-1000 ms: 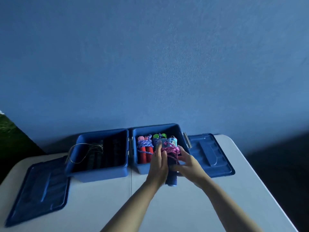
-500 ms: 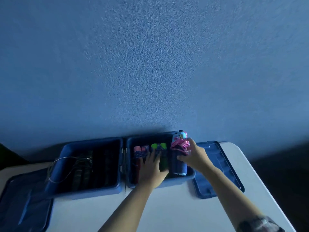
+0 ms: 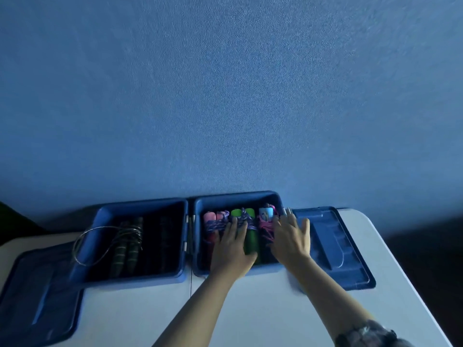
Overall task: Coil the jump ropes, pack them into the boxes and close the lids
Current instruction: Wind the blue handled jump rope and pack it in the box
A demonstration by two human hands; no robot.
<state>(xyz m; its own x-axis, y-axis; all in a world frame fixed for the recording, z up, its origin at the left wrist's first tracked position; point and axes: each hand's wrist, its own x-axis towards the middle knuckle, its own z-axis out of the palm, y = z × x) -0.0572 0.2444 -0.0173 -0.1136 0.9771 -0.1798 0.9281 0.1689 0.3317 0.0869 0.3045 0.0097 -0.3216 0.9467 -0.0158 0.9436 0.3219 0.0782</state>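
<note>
Blue wall (image 3: 225,96); hands (image 3: 231,249) hide, perhaps press, boxed ropes (image 3: 250,236).

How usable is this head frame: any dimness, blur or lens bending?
Head view: dim with a blue cast; the left box interior is nearly black, its dark handles barely separable. The right hand and its fingers smear with motion; the left hand looks sharper. Wide-angle bending curves the table edge, and wall fills most of the frame.

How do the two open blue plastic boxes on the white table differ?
The left blue plastic box holds dark green-handled ropes with a thin wire-like cord looping over its rim; the right blue plastic box holds three tidy bundles, red, green and pink. Both hands are in the right box; none is in the left. Both boxes have their lids off.
</note>
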